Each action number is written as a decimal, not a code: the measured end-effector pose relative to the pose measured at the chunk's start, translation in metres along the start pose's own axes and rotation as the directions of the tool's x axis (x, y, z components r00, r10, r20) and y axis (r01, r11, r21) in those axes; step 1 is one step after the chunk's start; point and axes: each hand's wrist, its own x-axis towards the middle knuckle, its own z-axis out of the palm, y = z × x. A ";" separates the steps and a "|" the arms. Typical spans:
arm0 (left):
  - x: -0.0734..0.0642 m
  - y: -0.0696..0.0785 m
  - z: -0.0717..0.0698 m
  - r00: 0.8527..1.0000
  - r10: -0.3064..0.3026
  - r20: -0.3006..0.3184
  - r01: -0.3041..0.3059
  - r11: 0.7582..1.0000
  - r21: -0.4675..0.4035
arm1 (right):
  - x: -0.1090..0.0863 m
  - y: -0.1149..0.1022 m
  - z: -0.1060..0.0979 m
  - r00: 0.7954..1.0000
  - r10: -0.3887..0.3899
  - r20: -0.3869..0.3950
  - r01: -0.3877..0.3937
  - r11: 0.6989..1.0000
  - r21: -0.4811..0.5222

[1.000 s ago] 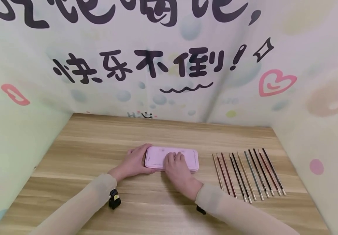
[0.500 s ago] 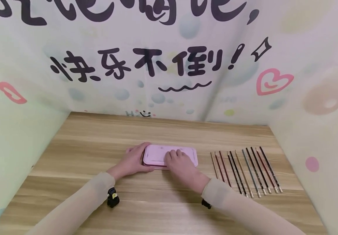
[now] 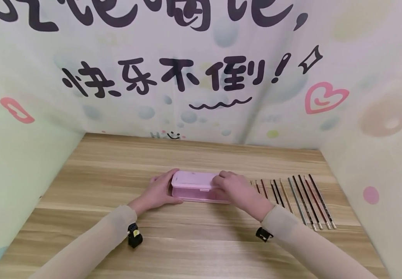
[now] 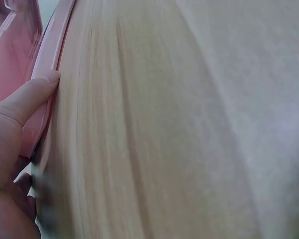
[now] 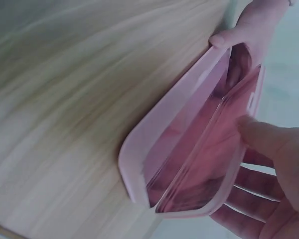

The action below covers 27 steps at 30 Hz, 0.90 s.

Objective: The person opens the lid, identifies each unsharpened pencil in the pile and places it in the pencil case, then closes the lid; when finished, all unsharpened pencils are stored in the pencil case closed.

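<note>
A pink pencil case [image 3: 201, 195] lies on the wooden table, its hinged lid [image 3: 193, 178] raised partway. My left hand [image 3: 157, 190] grips the case's left end; in the left wrist view its thumb [image 4: 32, 94] presses on the front rim. At the lid's right part is my right hand [image 3: 240, 193]. In the right wrist view that hand [image 5: 284, 174] pinches the lid's edge, thumb on the inner side and fingers behind it. The glossy pink inside of the lid [image 5: 214, 164] faces this camera. In the head view, the right hand covers the case's right end.
Several pencils [image 3: 302, 201] in black, red, tan and grey lie in a row to the right of the case, the right forearm hiding some lower ends. A printed cloth wall [image 3: 187, 124] closes off the table's back; pale walls rise at both sides.
The lid has swung up from closed, lifted by my right hand, which has moved right and upward along it. My left hand stays on the case's left end.
</note>
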 end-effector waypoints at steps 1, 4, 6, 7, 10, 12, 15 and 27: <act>0.000 0.000 0.000 1.000 -0.001 -0.002 0.001 1.000 0.001 | -0.001 0.001 0.000 1.000 0.000 -0.003 -0.001 1.000 -0.010; 0.000 0.000 0.000 1.000 0.003 -0.005 -0.003 1.000 0.003 | -0.005 0.004 -0.001 1.000 -0.009 -0.006 0.008 0.999 -0.046; 0.001 0.001 -0.001 1.000 0.009 -0.007 -0.009 1.000 0.007 | -0.009 0.006 -0.001 1.000 -0.016 -0.014 0.015 0.997 -0.070; 0.001 0.001 -0.001 1.000 0.012 -0.006 -0.012 1.000 0.010 | -0.010 0.006 -0.001 1.000 -0.019 -0.023 0.017 0.997 -0.079; 0.002 0.002 -0.001 1.000 0.015 -0.007 -0.015 1.000 0.020 | -0.017 0.009 -0.003 0.999 -0.019 -0.048 0.014 0.995 -0.101; 0.002 0.002 -0.001 1.000 0.011 -0.004 -0.011 1.000 0.018 | -0.021 0.012 -0.003 0.998 -0.017 -0.062 0.011 0.995 -0.098; 0.002 0.004 -0.002 1.000 0.005 0.003 -0.005 1.000 0.020 | -0.026 0.016 -0.004 0.997 -0.011 -0.070 0.005 0.996 -0.088; -0.001 0.001 -0.001 1.000 -0.019 -0.004 0.019 1.000 0.019 | -0.019 0.036 -0.013 0.984 0.052 -0.171 -0.045 0.998 0.043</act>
